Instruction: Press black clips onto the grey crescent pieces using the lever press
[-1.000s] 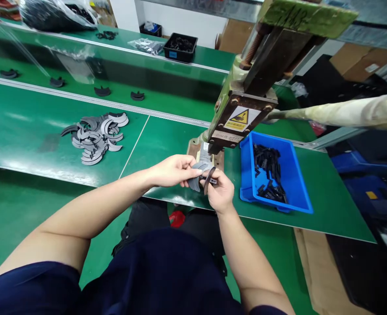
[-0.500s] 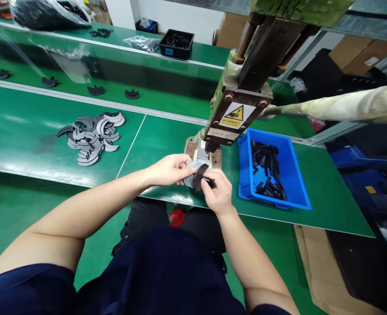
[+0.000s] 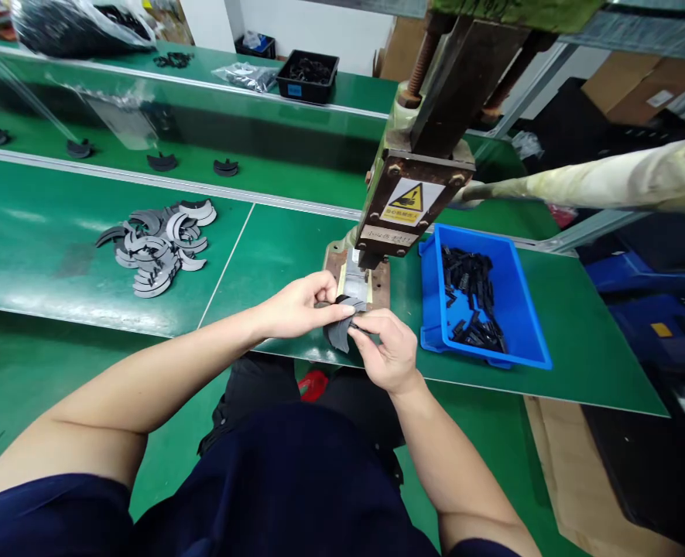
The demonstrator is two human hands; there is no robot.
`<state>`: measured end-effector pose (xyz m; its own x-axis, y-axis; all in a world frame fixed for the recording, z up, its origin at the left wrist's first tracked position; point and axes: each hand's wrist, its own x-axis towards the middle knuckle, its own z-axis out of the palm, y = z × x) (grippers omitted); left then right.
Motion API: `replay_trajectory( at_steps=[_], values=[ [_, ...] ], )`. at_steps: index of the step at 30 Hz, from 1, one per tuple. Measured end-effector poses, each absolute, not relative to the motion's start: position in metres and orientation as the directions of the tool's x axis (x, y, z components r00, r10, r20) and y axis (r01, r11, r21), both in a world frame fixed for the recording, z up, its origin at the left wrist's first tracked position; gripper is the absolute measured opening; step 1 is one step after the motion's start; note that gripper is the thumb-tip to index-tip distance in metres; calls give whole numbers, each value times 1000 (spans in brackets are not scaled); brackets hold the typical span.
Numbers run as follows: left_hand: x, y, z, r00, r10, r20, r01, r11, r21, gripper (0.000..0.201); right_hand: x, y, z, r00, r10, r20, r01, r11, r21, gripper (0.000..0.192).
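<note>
In front of the hand press (image 3: 405,209), low over the bench edge, my left hand (image 3: 304,305) pinches a curved dark grey plastic piece (image 3: 338,334) between thumb and fingers. My right hand (image 3: 392,352) is closed at the piece's right side, its fingertips on a small black part (image 3: 361,328) that is mostly hidden by the fingers. The two parts meet, but whether they are joined I cannot tell. Just beyond my fingers lies the press's base plate (image 3: 381,286), with a pale fixture (image 3: 354,280) on it beneath the ram.
A blue bin (image 3: 528,309) of small black parts stands right of the press. On the left lies a heap of grey curved pieces (image 3: 156,247). Several dark curved pieces (image 3: 162,162) sit in a row on the strip behind. The press lever (image 3: 597,178) reaches out to the right.
The curved piece has turned in my hands and now shows its dark ridged side instead of the light grey face. My right hand has shifted slightly down and right.
</note>
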<state>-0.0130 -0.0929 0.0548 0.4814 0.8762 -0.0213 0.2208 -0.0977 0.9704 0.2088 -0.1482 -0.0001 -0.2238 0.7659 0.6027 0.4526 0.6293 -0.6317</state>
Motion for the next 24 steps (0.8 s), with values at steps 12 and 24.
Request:
replay_trajectory(
  at_steps=[12,24],
  values=[
    [-56,24,-8,13,910,-415,-82,414,906,37,341,-139,13,126,919,374,783,139,-606,35],
    [-38,160,-26,-174,946,-272,-78,262,962,30,435,-87,13,17,950,-313,974,-86,-208,67]
  ],
)
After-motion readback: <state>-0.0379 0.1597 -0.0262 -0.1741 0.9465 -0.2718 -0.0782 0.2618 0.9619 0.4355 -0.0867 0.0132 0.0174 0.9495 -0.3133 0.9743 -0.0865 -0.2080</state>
